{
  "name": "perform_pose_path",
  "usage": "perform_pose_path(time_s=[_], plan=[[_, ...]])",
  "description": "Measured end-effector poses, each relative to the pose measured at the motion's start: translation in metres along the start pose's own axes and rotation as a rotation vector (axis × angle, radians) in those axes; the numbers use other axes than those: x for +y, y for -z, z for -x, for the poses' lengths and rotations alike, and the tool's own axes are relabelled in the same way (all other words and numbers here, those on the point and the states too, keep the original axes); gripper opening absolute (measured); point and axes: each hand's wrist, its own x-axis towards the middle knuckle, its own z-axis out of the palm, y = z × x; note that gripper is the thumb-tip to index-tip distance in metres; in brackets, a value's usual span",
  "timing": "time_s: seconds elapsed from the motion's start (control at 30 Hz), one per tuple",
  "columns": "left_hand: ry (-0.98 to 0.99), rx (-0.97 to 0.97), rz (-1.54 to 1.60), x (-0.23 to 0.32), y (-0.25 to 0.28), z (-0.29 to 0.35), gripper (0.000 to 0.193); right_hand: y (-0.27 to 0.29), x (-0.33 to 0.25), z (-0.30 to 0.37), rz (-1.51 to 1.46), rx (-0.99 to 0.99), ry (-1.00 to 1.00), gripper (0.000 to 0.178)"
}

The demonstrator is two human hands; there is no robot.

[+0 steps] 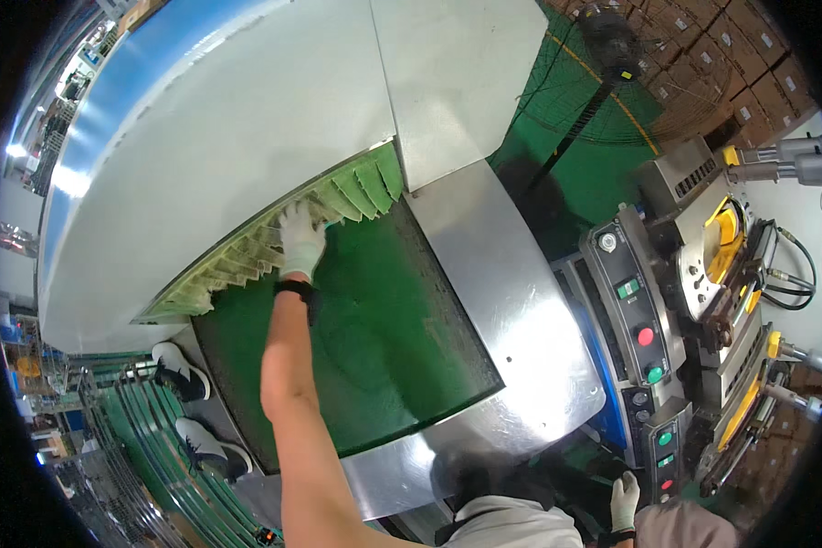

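Note:
My left hand [300, 239], in a white glove with a black wrist strap, reaches far out over a green conveyor belt [384, 329]. Its fingers rest spread on a row of overlapping pale green flat sheets [352, 187] that come out from under a curved grey machine hood [219, 119]. It touches the sheets but grips none. My right hand [624, 500], also in a white glove, is low at the right. It sits with fingers up beside a control panel [664, 447] with green and red buttons and holds nothing.
A steel frame [511, 301] borders the belt. To the right is a second panel [635, 315] with red and green buttons and yellow-and-steel machinery [731, 274]. A standing fan [603, 55] is on the green floor. A person's two shoes [192, 406] stand at the left by green rails [146, 466].

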Motion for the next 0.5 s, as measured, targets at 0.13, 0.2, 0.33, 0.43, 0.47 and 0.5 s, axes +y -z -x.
perform_pose_path(time_s=[0.13,0.2,0.33,0.43,0.47,0.5], plan=[[0.079,-0.307,-0.036,-0.023,-0.003,-0.051,0.07,-0.001,0.002,0.034,0.252,-0.059,-0.183,0.041],[0.113,-0.276,-0.061,-0.018,-0.011,-0.04,0.066,-0.006,0.005,0.044,0.236,-0.105,-0.212,0.039],[0.057,-0.253,-0.105,-0.002,-0.017,0.008,0.056,-0.02,-0.041,0.053,0.178,-0.204,-0.281,0.036],[0.029,-0.501,-0.144,0.036,0.01,0.056,0.057,-0.029,-0.024,0.047,0.171,-0.243,-0.196,0.038],[0.011,-0.656,-0.126,0.051,0.018,0.068,0.06,-0.028,-0.018,0.041,0.175,-0.301,-0.241,0.041],[0.009,-0.74,-0.077,0.051,0.017,0.092,0.062,-0.039,-0.06,0.042,0.034,-0.246,-0.209,0.041]])
